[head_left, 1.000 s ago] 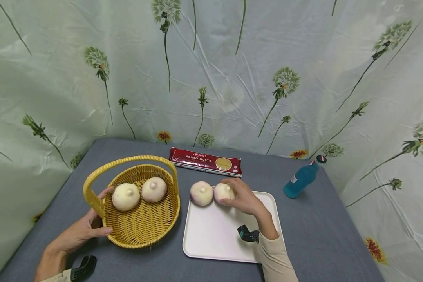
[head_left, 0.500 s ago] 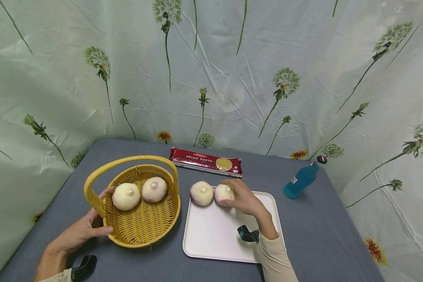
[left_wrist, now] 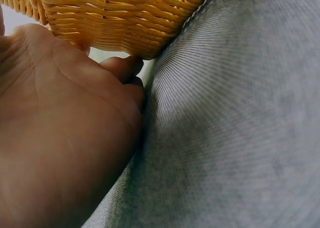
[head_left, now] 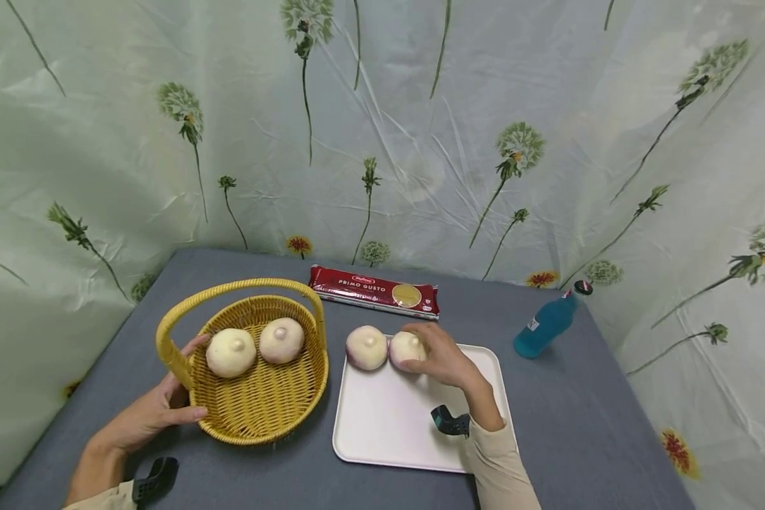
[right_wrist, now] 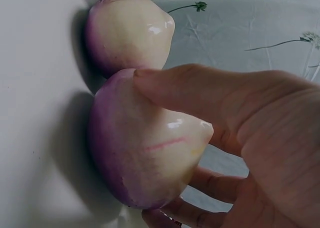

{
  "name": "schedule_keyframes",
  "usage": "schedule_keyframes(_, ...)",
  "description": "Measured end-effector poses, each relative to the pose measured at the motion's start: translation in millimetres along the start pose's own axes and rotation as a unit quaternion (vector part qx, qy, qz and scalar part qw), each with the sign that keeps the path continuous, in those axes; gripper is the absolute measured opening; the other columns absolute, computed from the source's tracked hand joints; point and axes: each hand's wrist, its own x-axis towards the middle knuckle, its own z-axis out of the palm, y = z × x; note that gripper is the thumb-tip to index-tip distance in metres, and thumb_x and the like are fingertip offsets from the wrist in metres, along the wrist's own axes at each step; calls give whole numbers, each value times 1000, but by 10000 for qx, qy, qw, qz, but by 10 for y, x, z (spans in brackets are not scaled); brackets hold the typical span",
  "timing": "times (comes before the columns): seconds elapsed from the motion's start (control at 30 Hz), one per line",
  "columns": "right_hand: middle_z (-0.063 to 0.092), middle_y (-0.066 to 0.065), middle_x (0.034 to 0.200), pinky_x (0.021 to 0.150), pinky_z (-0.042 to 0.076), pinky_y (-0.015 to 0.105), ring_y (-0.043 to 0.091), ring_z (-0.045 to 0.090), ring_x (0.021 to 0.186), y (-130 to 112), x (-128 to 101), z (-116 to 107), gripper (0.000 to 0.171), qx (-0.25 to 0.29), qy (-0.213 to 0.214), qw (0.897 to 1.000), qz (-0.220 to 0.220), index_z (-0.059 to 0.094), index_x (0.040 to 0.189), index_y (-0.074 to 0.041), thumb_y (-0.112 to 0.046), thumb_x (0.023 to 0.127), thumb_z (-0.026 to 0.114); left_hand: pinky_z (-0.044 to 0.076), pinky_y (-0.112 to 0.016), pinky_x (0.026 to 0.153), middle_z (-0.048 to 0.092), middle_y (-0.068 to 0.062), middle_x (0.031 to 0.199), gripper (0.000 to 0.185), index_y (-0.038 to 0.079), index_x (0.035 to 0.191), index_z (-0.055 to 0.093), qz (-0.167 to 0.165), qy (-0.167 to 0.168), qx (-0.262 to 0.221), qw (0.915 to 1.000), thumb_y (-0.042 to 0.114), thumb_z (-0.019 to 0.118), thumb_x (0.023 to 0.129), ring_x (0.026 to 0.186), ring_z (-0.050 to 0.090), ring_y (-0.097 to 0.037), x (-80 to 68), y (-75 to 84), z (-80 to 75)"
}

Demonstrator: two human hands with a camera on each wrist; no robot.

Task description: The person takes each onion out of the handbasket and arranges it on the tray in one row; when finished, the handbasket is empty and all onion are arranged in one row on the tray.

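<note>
While the right hand (head_left: 443, 361) wraps its fingers (right_wrist: 200, 88) around one pale, purple-tinged bun (head_left: 406, 349) at the far edge of the white tray (head_left: 389, 432), a second bun (head_left: 366, 348) sits touching it on the left. Left hand (head_left: 146, 418) clasps the near-left side of the yellow wicker basket (head_left: 261, 411), thumb along the rim, fingers curled under; two more buns (head_left: 231, 352) lie inside. Further back on the grey counter (head_left: 574, 425) there's a red pasta packet (head_left: 375, 291), and a blue bottle (head_left: 544, 324) off to the right, well apart from the tray.
</note>
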Motion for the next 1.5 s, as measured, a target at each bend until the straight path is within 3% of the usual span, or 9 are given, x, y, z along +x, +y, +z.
schedule_keyframes(0.3,54,19,139,103,39,57,38,50,129,18,-23,-9,67,119,33,9999,81,55,139,-6,-26,81,84,35,-10,95,-14,-25,162,103,31,161,-8,-8,-53,-105,9999,-3,63,93,126,26,25,3,6,3)
schedule_keyframes(0.57,54,19,140,106,37,60,39,48,133,-46,-12,-59,62,36,160,9998,-58,56,138,-5,-24,84,81,33,-8,94,-16,-30,160,104,32,161,-7,-60,19,-36,10000,-1,64,93,124,25,27,-2,5,-10)
schedule_keyframes(0.97,53,13,146,110,32,62,39,42,140,-280,-65,-94,56,-98,401,9985,-353,58,138,-8,-26,88,77,30,-5,93,-18,-27,162,106,34,161,-6,-193,53,-25,9998,0,67,91,122,24,28,-2,8,-7)
schedule_keyframes(1.5,52,10,147,111,31,60,32,42,140,-627,-118,-96,53,-112,277,9958,-866,59,136,-14,-27,88,77,28,-4,92,-18,-25,163,106,35,161,-5,-266,114,-15,9996,2,68,91,126,18,23,-12,40,9)
